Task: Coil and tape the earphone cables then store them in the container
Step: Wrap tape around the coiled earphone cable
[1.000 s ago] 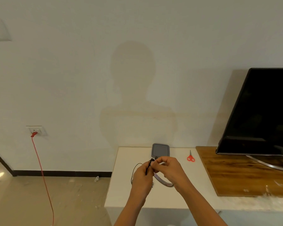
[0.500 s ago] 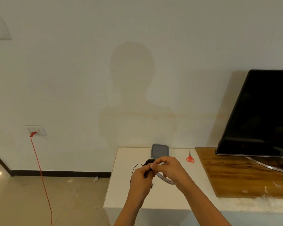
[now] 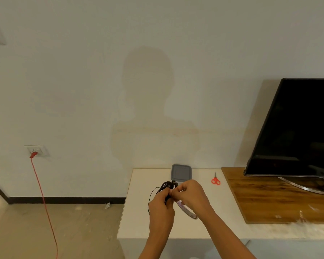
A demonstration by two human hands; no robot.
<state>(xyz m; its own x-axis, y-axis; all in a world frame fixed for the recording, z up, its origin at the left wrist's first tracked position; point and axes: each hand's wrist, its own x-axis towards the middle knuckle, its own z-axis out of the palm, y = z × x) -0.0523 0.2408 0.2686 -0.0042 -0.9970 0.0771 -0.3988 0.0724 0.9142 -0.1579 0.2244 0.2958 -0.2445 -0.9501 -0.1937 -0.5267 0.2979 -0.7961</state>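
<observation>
Bunched tighter than a second ago. Gripping coiled earphone cable (image 3: 166,185) in left hand (image 3: 161,204), pinching it with right hand (image 3: 190,193), just in front of grey container (image 3: 181,172). Light, limp, springy: best clamped across all loops.

Left hand (image 3: 160,204) gripping, right hand (image 3: 190,195) pinching, close together
</observation>
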